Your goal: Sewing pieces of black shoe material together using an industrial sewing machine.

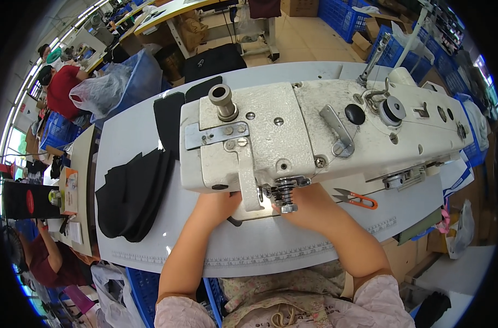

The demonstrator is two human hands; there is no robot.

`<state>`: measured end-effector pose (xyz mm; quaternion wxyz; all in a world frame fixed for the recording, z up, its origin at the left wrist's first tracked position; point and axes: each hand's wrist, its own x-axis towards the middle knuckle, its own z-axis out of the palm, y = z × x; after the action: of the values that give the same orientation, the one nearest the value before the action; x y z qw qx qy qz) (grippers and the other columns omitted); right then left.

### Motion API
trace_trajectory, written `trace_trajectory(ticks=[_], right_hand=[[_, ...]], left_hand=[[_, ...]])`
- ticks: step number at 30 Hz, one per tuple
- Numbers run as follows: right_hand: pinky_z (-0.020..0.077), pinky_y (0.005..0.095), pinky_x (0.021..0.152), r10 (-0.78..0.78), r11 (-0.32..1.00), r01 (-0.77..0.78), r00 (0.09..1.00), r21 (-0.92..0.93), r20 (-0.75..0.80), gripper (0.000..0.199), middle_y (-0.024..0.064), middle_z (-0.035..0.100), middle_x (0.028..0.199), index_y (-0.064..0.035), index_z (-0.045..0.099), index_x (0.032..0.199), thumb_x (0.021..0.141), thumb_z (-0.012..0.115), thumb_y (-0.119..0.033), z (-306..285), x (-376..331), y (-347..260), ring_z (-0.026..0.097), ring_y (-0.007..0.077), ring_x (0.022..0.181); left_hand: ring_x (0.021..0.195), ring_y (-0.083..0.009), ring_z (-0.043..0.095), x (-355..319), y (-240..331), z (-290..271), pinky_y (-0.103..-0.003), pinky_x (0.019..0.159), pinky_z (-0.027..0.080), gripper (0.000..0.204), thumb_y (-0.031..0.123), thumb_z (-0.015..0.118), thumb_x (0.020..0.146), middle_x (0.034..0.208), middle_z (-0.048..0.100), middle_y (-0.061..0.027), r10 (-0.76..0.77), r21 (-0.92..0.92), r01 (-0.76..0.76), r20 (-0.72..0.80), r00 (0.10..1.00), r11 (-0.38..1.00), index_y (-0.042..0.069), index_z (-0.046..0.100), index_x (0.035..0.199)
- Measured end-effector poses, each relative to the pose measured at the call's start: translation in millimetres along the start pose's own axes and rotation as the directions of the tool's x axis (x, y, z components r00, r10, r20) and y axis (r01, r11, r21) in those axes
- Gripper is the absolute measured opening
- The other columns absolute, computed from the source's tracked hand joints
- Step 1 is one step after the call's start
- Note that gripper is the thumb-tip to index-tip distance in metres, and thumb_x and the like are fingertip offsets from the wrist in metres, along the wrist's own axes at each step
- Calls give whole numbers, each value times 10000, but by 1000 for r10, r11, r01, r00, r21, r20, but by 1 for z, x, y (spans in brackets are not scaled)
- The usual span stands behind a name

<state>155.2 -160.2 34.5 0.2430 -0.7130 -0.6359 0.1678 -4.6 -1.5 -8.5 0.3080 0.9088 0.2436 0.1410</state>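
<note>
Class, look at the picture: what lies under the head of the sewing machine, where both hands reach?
Under the sewing machine head, the left hand and right hand reach in on the grey table. The head covers the fingertips, the needle and any piece being sewn.

Both forearms reaching forward, left hand [223, 199] and right hand [303, 203] close together, fingers hidden.

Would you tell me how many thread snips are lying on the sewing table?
1: the orange-handled snips lie on the table right of the right hand, under the sewing machine; others may be hidden.
</note>
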Motion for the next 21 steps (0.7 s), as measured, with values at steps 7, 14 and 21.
trace_trajectory(ticks=[7,14,21], right_hand=[[424,435,680,-6,1000,5,1000,-8,-27,116,100,555,770,-54,584,660,685,639,-152,4,-1,1,555,296,783],[426,425,664,-70,997,69,993,-22,-97,132,92,539,765,-49,562,667,671,653,-145,8,-2,2,549,283,797],[439,409,669,-93,995,90,994,-53,-61,153,94,530,814,-42,544,672,668,659,-142,7,-2,-2,551,275,794]], left_hand=[[919,-329,567,2,3,-1,-394,759,461,309,60,612,702,984,593,-160,71,49,-69,-35,997,996,21,587,1008],[970,-326,551,0,10,-1,-397,797,452,324,84,629,720,1046,582,-153,-23,-29,23,-2,1000,999,30,582,1036],[1016,-332,530,-2,11,-1,-406,843,434,341,114,640,729,1080,575,-154,2,-87,0,24,1000,996,29,579,1053]])
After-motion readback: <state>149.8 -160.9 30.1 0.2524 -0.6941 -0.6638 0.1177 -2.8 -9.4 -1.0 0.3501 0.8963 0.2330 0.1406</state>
